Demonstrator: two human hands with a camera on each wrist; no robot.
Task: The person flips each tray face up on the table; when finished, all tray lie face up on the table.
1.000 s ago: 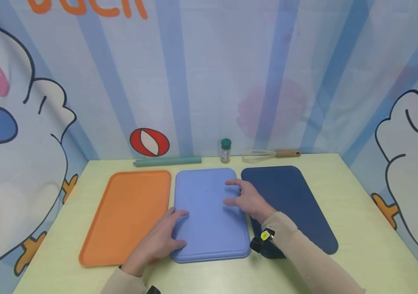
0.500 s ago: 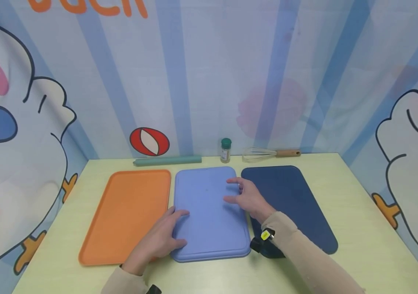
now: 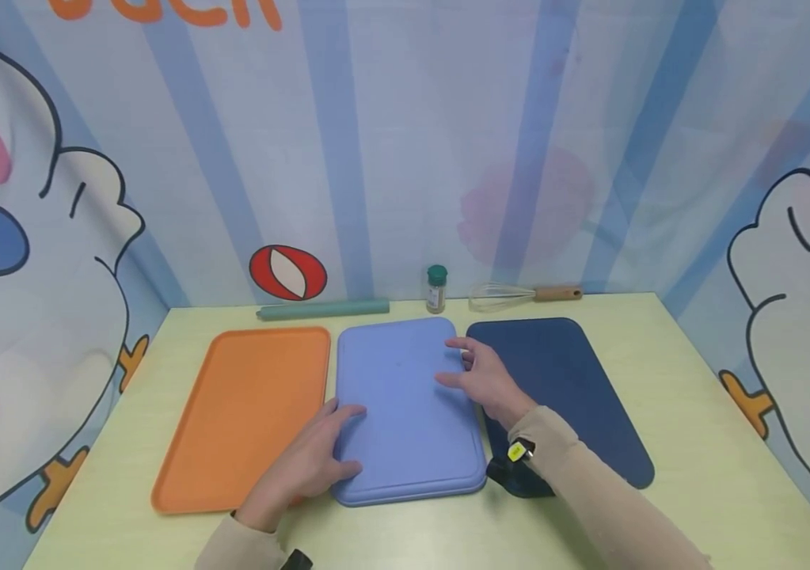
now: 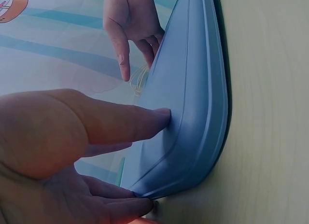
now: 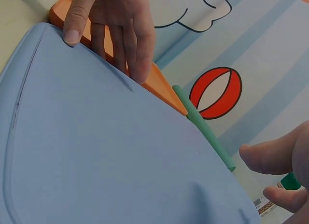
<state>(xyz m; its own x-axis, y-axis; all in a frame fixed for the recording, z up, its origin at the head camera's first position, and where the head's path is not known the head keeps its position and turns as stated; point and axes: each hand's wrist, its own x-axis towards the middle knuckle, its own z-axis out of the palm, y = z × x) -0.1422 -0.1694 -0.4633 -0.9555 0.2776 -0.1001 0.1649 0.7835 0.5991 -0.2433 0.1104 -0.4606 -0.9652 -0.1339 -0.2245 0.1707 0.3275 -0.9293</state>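
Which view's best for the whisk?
Head view: the whisk shows whole there, wire loops and wooden handle, with nothing in front of it. The left wrist view catches only part of the wires, beyond the light blue tray; the right wrist view doesn't show it.

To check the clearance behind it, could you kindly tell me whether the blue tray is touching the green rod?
Apart: the head view shows a strip of pale table between the green rod and the far edge of the blue tray.
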